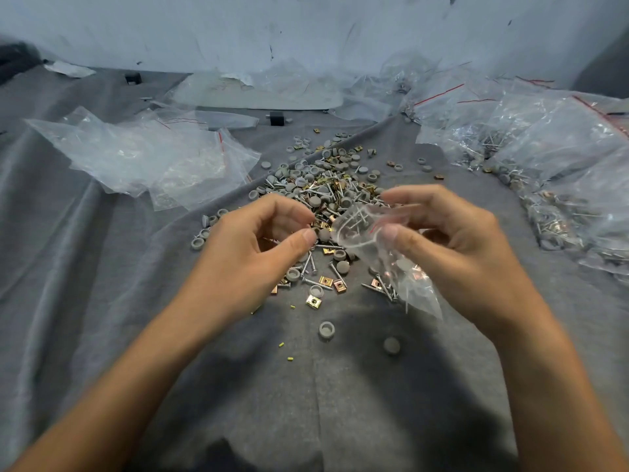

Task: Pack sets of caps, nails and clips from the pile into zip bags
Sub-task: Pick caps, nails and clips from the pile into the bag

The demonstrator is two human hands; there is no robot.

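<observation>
Gripping zip bag, nails, caps, clips inside

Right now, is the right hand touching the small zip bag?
Touching. The head view shows the right hand pinching the zip bag near its mouth, thumb in front and fingers behind.

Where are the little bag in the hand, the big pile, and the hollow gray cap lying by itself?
little bag (pixel 394 267), head view, its clear middle.
pile (pixel 326 189), head view, its crowded middle.
hollow gray cap (pixel 326 329), head view, its open top.
</observation>
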